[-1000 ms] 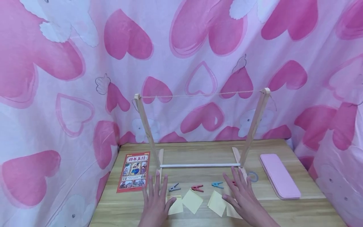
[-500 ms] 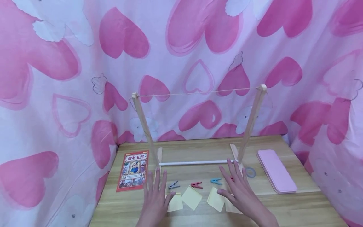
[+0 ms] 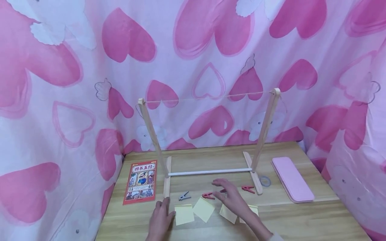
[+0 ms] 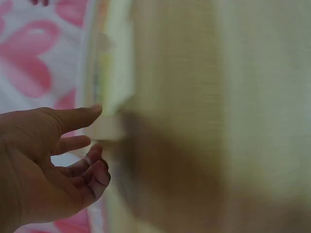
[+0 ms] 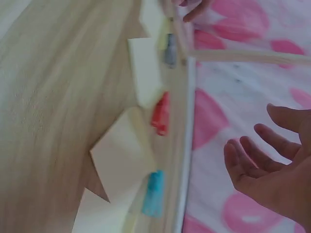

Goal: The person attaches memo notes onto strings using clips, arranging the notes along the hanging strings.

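My left hand (image 3: 160,219) is low over the table, its fingertips right at the front end of the wooden stand's left foot (image 3: 167,187). Loosely bent fingers hold nothing in the left wrist view. A yellow paper note (image 3: 184,216) lies beside its thumb. Over the clothespins hovers my right hand (image 3: 233,201), fingers relaxed and holding nothing. It mostly hides a blue clothespin (image 5: 153,194) in the head view. A red clothespin (image 3: 208,195) lies by its fingertips, a grey one further left, another red clothespin (image 3: 248,189) to its right. More yellow notes (image 3: 204,209) lie in front.
The wooden stand has two uprights (image 3: 265,130), a string (image 3: 208,97) between their tops and a white rod (image 3: 209,172) low down. Left lies a red booklet (image 3: 140,182); right, a tape ring (image 3: 265,181) and a pink case (image 3: 292,179). A heart-patterned curtain surrounds the table.
Both hands were spread flat over the table. My left hand has drawn back with fingers bending; my right has turned and moved left over the clothespins, uncovering the right red one. The view shifted slightly.
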`<state>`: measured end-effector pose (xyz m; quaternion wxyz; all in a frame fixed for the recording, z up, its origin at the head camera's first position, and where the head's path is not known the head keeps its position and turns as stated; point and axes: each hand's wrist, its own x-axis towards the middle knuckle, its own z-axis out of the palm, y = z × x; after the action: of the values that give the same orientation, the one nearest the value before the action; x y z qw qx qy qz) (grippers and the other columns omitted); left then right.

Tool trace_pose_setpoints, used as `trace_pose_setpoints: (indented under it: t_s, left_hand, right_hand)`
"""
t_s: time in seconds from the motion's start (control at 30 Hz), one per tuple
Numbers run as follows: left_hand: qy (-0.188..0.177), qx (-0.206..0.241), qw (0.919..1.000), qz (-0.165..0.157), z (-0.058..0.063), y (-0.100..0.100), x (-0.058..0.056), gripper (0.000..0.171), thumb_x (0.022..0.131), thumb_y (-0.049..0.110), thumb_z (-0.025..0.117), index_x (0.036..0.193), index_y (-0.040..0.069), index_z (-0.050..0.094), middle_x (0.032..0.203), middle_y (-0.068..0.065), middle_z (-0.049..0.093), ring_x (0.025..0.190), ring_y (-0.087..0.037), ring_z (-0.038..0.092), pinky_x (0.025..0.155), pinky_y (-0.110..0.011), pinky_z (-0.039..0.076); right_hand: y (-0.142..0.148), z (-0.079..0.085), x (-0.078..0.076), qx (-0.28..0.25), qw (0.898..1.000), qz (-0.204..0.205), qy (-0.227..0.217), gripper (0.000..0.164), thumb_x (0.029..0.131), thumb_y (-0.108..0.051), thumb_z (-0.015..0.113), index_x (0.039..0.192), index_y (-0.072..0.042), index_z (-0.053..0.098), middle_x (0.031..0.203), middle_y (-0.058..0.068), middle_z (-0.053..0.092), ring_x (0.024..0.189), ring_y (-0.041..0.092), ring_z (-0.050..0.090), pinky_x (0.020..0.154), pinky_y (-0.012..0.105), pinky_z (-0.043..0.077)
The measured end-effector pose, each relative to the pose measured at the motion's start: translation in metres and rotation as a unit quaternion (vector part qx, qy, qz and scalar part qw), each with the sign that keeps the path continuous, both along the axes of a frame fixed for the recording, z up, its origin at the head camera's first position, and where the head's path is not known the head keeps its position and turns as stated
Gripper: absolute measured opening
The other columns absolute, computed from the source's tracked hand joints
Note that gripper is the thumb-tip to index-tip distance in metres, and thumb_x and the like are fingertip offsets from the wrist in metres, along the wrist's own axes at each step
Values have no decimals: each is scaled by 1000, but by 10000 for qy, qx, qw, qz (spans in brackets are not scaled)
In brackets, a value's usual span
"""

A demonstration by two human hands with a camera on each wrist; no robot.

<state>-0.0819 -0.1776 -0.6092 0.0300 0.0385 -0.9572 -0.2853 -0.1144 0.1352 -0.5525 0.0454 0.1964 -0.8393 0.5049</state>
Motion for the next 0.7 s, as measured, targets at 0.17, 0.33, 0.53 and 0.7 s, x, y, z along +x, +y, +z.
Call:
trace_pose_setpoints:
  t_s: [0.17,0.33,0.53,0.7]
  left_hand:
    - [-457,565,9968,343,-5,5,-7,58,92,12,86,146,5,66,102,-13,59,80,-22,55,67,-41,51]
    - [-378,517,9974,344,-11,12,-6,46,89,16,90,133,13,75,108,-9,60,93,-23,58,73,-43,53]
    - [-410,589,9956,610,-15,15,-1,29,87,13,91,111,16,75,112,-7,59,101,-26,58,78,-47,54]
    - [-539,598,9940,745,-14,16,2,22,88,10,89,101,17,73,115,-8,58,105,-27,57,82,-48,53]
  right_hand:
    - [-28,-21,-35,701,9970,294,115,28,96,-2,80,122,5,72,117,19,75,104,39,74,82,37,64]
    - [-61,-32,-54,1991,9779,582,272,43,90,-7,88,130,1,72,124,18,71,112,37,68,97,51,59]
    - [-89,-47,-52,3063,9476,661,628,62,79,-20,97,135,-11,73,124,15,66,107,29,56,91,43,53]
    - [-100,-60,-49,3047,9469,787,656,56,82,-23,96,132,-14,74,122,11,62,105,24,52,89,39,49]
